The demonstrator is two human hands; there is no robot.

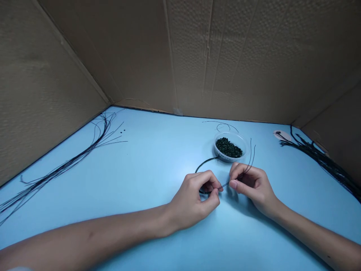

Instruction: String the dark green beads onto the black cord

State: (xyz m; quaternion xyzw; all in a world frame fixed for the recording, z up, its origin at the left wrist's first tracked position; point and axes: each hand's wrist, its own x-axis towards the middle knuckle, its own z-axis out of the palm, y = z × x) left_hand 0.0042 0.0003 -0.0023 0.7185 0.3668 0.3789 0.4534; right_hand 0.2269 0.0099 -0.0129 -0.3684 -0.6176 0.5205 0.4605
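Note:
Between thumb and fingertips, my left hand (199,194) pinches a dark beaded strand (207,162), close to where its bare cord begins. The beaded part loops out behind the fingers toward the bowl, and some of it is hidden by the hand. My right hand (254,184) is closed on the thin black cord (225,184) a short way to the right. Two loose cord ends rise above the right fingers. Just beyond both hands stands a clear plastic bowl (238,141) with many small dark green beads (228,147) in it.
A bundle of thin black cords (76,160) lies along the left side, with small dark specks near its far end. Several dark beaded strands (318,154) lie at the right beside a pale round disc (282,135). Cardboard walls (175,67) enclose the blue table (135,165).

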